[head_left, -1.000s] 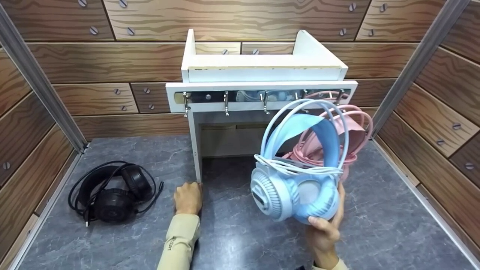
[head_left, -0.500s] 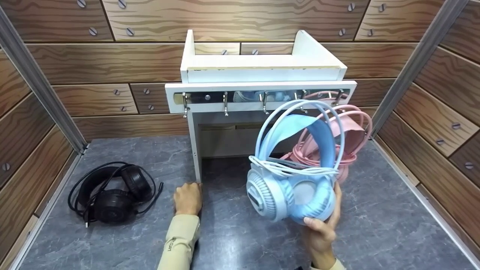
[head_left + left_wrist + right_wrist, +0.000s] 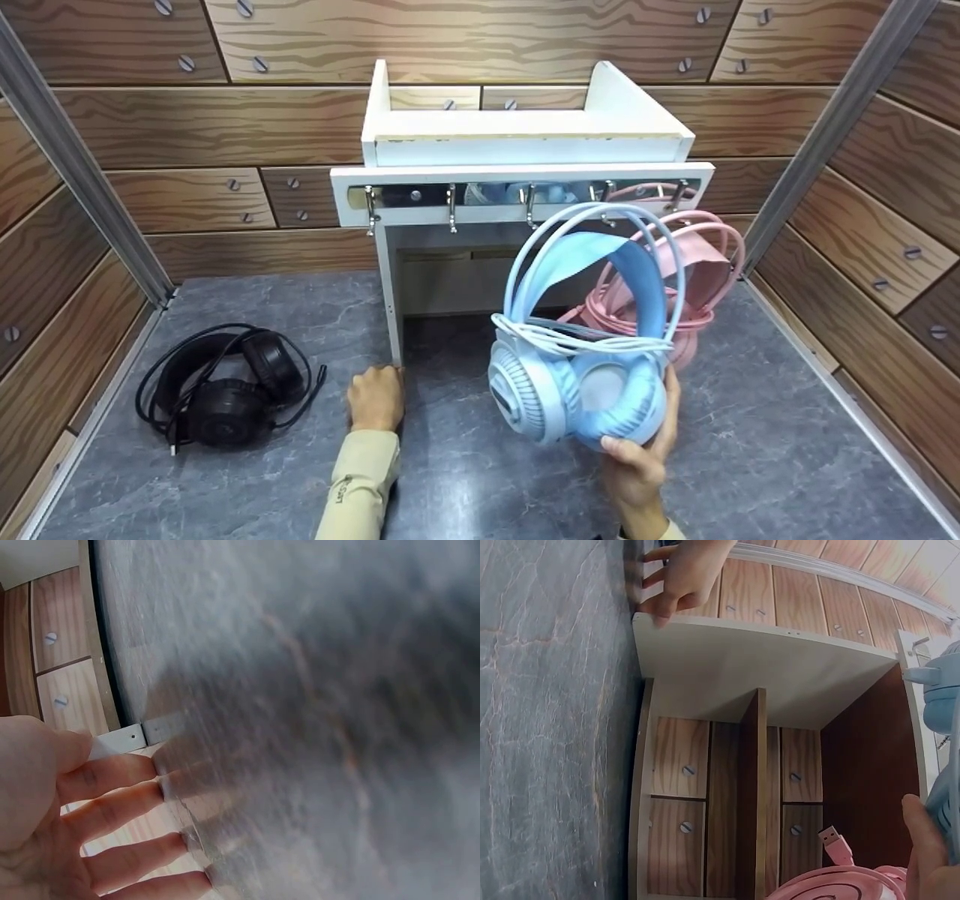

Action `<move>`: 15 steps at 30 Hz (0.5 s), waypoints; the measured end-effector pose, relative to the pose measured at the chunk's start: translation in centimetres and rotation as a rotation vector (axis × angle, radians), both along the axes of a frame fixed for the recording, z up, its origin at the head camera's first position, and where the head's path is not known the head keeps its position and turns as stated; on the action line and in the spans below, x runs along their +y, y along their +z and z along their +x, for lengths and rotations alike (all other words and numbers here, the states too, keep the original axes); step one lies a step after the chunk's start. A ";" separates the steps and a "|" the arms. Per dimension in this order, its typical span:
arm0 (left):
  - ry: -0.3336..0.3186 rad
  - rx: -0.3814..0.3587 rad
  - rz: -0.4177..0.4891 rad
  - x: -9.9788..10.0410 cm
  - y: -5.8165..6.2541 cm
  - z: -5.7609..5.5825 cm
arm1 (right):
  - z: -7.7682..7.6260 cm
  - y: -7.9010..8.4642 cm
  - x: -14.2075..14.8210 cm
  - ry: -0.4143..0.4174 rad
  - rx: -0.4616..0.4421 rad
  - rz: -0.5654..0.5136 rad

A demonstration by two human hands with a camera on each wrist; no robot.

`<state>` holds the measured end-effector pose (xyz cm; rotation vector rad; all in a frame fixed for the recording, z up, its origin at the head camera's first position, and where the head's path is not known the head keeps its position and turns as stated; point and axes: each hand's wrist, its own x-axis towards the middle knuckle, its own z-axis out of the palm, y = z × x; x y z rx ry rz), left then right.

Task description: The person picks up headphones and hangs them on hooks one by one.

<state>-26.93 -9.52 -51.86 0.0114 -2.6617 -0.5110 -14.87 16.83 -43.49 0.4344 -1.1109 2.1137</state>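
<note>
My right hand [image 3: 637, 472] holds light blue over-ear headphones [image 3: 536, 390] by an ear cup, thumb in front and fingers behind. They are upright, in front of the white hook shelf [image 3: 525, 142], with a white cable wound across below the headband. My left hand [image 3: 376, 397] is at the bottom front corner of the shelf's left side panel [image 3: 390, 300]. In the left wrist view the panel's end lies between thumb and forefinger, and the other fingertips [image 3: 196, 881] rest on the tabletop. Pink headphones [image 3: 705, 259] hang at the shelf's right end, partly hidden behind the blue pair.
Black headphones [image 3: 225, 409] lie on the left of the grey tabletop [image 3: 465, 480], their cable looped about them. Several metal hooks [image 3: 452, 206] line the shelf's front rail. A pink USB plug [image 3: 835, 846] dangles near the shelf's opening. Wood-patterned walls [image 3: 480, 37] surround the table.
The blue headphones and my right hand have shifted a little to the left and slightly down. My left hand, the shelf and the other headphones stay where they were.
</note>
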 end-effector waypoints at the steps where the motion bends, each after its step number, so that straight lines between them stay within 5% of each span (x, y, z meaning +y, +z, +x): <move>1: -0.001 -0.001 0.000 0.0 0.0 0.0 | 0.0 0.0 0.0 0.001 -0.003 -0.002; 15: 0.007 -0.035 0.007 0.0 0.1 0.0 | 0.7 0.2 -0.9 -0.022 -0.131 0.016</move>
